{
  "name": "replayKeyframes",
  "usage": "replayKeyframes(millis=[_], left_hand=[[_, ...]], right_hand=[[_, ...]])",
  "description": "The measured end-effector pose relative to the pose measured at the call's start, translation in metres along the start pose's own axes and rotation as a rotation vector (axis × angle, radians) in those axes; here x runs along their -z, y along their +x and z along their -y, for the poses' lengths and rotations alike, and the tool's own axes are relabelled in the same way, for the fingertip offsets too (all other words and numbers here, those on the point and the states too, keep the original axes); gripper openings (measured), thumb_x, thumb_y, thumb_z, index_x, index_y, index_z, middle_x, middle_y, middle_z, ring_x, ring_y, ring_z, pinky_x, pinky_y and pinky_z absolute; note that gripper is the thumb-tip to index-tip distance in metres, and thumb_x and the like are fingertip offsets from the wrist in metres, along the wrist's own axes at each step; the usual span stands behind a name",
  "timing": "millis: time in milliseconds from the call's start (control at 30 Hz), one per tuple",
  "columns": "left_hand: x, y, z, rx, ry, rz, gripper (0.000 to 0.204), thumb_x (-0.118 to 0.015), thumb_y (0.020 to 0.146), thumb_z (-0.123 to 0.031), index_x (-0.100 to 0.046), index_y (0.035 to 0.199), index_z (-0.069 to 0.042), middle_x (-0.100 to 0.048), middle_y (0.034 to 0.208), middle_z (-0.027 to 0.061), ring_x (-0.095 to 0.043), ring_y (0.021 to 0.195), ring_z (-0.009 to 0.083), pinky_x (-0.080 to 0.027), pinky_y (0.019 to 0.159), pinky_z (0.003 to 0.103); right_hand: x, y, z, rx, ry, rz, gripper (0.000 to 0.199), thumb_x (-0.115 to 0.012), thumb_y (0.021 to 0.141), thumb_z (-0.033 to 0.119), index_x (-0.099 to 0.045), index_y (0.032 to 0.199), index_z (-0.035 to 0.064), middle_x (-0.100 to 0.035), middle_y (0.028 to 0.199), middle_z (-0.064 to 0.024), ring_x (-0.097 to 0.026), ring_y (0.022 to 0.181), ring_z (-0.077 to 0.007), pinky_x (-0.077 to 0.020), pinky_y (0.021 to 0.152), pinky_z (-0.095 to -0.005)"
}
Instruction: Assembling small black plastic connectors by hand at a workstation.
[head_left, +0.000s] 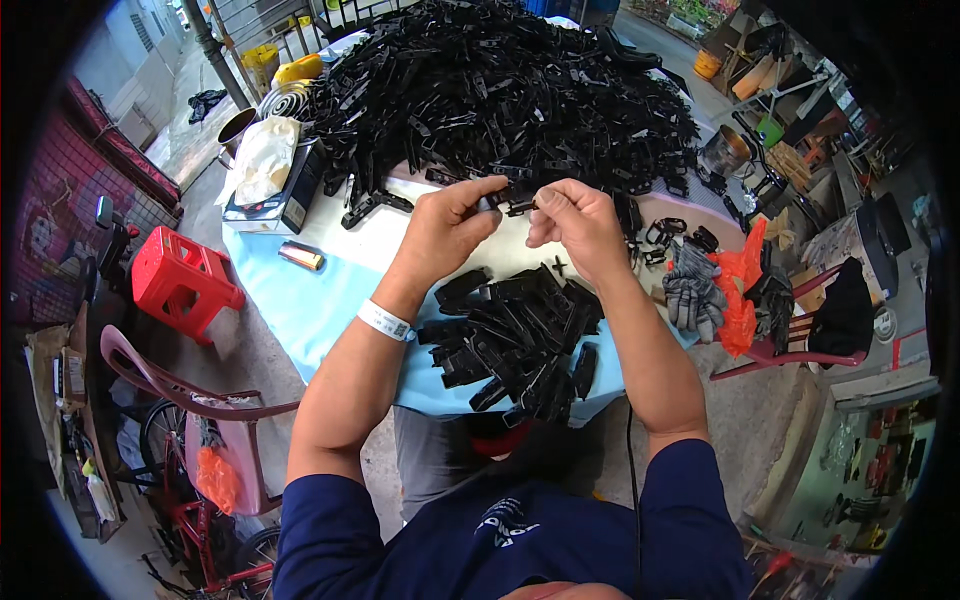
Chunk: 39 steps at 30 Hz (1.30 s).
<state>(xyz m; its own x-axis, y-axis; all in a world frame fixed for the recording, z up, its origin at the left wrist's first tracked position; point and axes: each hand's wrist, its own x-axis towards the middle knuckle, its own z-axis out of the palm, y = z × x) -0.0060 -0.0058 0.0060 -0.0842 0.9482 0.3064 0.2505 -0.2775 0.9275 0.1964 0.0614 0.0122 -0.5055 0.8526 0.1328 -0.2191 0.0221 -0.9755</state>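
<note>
Above the near middle of the table, both my hands are closed on a small black plastic part (517, 203). My left hand (445, 232) pinches one end between thumb and fingers, and a white band circles that wrist. At the other end, my right hand (584, 230) grips with thumb and forefinger; fingers partly hide the part. Just below my hands lies a heap of black plastic pieces (515, 335). Behind them rises a much larger mound of similar black parts (490, 90). A tiny black cross-shaped piece (559, 266) rests between my forearms.
At the left, a box (307, 185) carries a pale plastic bag (268, 160), with a small orange-and-silver cylinder (301, 256) nearby. Grey gloves (693, 290) and an orange bag (738, 285) sit at right. A red stool (180, 280) and pink chair (225, 455) stand left.
</note>
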Motion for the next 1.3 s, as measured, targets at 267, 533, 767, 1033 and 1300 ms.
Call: replayKeyframes(millis=[267,533,767,1033,1300], left_hand=[[-0.007,-0.001,0.005,-0.186,0.167,0.005,0.041,-0.071,0.086,-0.007,-0.067,0.126,-0.002,-0.069,0.074,0.0147,-0.062,0.059,0.0157,-0.05,0.059,0.031],[-0.004,-0.002,-0.001,-0.174,0.292,0.038,0.045,-0.067,0.087,-0.001,-0.065,0.131,-0.002,-0.074,0.08,0.0062,-0.062,0.064,0.0082,-0.052,0.063,0.026],[-0.008,-0.004,-0.008,-0.239,0.296,0.029,0.041,-0.07,0.086,-0.005,-0.067,0.127,-0.002,-0.072,0.083,0.0145,-0.065,0.064,0.0177,-0.053,0.063,0.031],[-0.004,0.002,0.005,-0.013,-0.019,-0.049,0.02,-0.058,0.091,-0.005,-0.071,0.106,-0.001,-0.068,0.074,0.005,-0.059,0.069,0.0077,-0.049,0.065,0.026],[-0.005,0.0,0.002,0.041,-0.026,-0.089,0.017,-0.059,0.088,-0.007,-0.072,0.094,0.002,-0.066,0.071,0.0035,-0.057,0.065,0.0077,-0.048,0.062,0.026]], right_hand=[[-0.006,0.002,0.004,0.002,-0.181,-0.16,0.027,-0.068,0.098,0.026,-0.065,0.085,0.0022,-0.064,0.071,-0.0043,-0.061,0.055,-0.0115,-0.0541,0.053,-0.0263],[-0.001,0.002,0.007,-0.042,-0.092,-0.157,0.025,-0.069,0.096,0.024,-0.065,0.083,0.0032,-0.064,0.069,-0.0039,-0.06,0.052,-0.0109,-0.053,0.049,-0.0266],[-0.011,-0.001,0.005,-0.032,-0.218,-0.148,0.024,-0.069,0.096,0.023,-0.066,0.083,0.0028,-0.064,0.069,-0.0031,-0.06,0.053,-0.0089,-0.052,0.05,-0.0245],[0.027,0.014,0.0,0.335,-0.588,-0.274,0.015,-0.065,0.098,0.011,-0.071,0.105,-0.0008,-0.073,0.085,-0.0042,-0.064,0.071,-0.0068,-0.0526,0.067,-0.0229],[0.032,0.018,-0.009,0.47,-1.363,-0.159,0.028,-0.072,0.081,0.013,-0.074,0.109,0.0084,-0.072,0.113,-0.0074,-0.061,0.109,-0.0298,-0.0509,0.094,-0.0429]])
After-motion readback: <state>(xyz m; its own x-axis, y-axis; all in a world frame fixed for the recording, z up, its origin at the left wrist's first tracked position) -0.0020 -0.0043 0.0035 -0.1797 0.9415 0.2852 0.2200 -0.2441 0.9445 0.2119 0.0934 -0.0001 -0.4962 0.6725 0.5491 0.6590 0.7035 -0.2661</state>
